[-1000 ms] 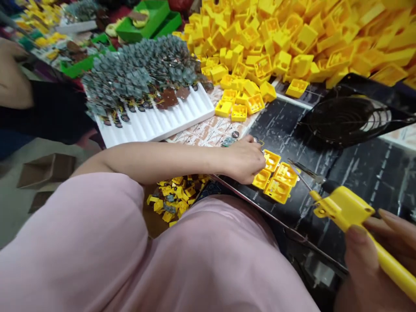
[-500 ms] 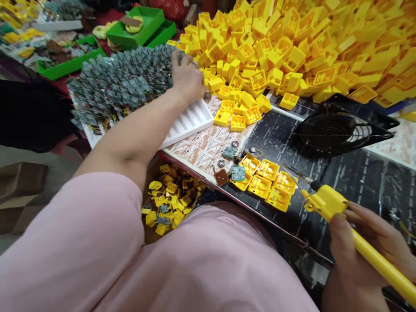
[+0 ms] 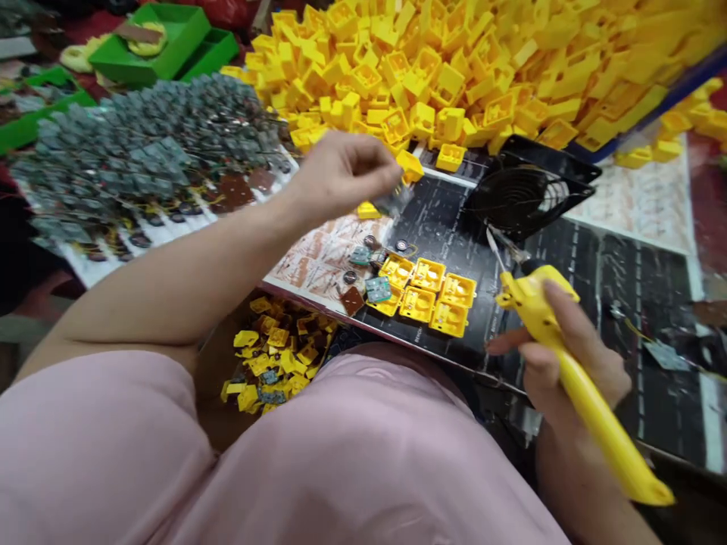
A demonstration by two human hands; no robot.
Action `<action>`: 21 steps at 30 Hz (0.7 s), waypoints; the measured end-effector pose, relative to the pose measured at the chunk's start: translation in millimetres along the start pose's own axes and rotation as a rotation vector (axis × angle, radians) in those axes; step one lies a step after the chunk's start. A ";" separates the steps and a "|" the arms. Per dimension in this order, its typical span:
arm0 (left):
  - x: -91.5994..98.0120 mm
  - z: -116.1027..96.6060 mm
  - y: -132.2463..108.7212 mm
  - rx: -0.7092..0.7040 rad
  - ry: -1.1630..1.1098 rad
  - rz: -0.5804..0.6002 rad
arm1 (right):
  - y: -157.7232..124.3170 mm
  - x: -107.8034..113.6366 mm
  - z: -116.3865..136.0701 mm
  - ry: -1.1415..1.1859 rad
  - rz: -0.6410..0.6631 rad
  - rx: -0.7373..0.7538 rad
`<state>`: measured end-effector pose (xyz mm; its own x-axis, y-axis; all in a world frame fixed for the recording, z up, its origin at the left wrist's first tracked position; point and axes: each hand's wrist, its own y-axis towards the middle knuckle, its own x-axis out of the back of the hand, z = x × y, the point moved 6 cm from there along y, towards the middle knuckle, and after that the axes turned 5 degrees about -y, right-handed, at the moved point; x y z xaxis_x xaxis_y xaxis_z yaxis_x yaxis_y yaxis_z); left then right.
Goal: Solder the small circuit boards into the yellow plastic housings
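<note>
My left hand [image 3: 355, 178] is pinched above the table, closed on a small grey circuit board [image 3: 396, 200] smeared by motion. In my right hand [image 3: 573, 348] is a yellow soldering gun [image 3: 585, 393], its metal tip [image 3: 495, 248] pointing up and away, near the black fan. Between the hands lie several open yellow cases [image 3: 419, 304] in two rows. A green circuit board [image 3: 378, 288] rests on the nearest left case. Beside it are a brown board [image 3: 352, 300] and small round speakers [image 3: 402, 246].
A big heap of yellow cases [image 3: 443, 68] covers the back. At left, many wired circuit boards [image 3: 141, 151] stand on white foam, with green trays [image 3: 153, 57] behind. A black fan [image 3: 522, 189] stands right of centre. Below the table edge is a box of yellow parts [image 3: 278, 352].
My left hand has come away from the massed circuit boards, toward me and rightward, with a small board in its fingers. The soldering gun has tilted upward. The view has turned right.
</note>
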<state>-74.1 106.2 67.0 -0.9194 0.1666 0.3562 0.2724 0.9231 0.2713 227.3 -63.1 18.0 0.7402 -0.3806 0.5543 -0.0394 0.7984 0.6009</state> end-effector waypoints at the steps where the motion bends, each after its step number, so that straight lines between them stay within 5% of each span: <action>1: -27.2 -5.0 -4.1 0.041 -0.032 0.130 | 2.4 -0.4 6.7 0.028 0.025 0.026; 4: -91.6 -23.3 -17.7 0.096 -0.079 0.465 | 14.5 -0.7 21.5 0.051 0.009 0.132; 7: -126.8 -34.1 -27.7 0.093 -0.099 0.646 | 24.7 -7.9 26.0 0.014 0.038 0.180; 9: -132.7 -28.0 -30.3 0.129 -0.189 0.589 | 26.1 -7.4 26.3 0.026 -0.014 0.177; 13: -120.5 8.1 -42.4 0.254 -0.405 0.235 | 17.4 6.0 21.8 0.035 -0.297 0.086; 15: -124.0 14.5 -55.7 0.241 -0.400 0.235 | 12.5 8.1 20.0 0.034 -0.388 0.059; 18: -138.2 -1.0 -73.3 0.112 -0.383 0.252 | 9.1 4.4 18.2 0.020 -0.445 0.050; 21: -153.0 -18.6 -81.6 0.024 -0.475 0.105 | 7.7 -0.1 16.6 0.002 -0.484 0.037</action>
<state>49.6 -1.0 7.0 -0.9166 0.3938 -0.0683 0.3692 0.8997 0.2331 215.7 -64.6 32.1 0.6806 -0.7033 0.2053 0.2856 0.5126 0.8097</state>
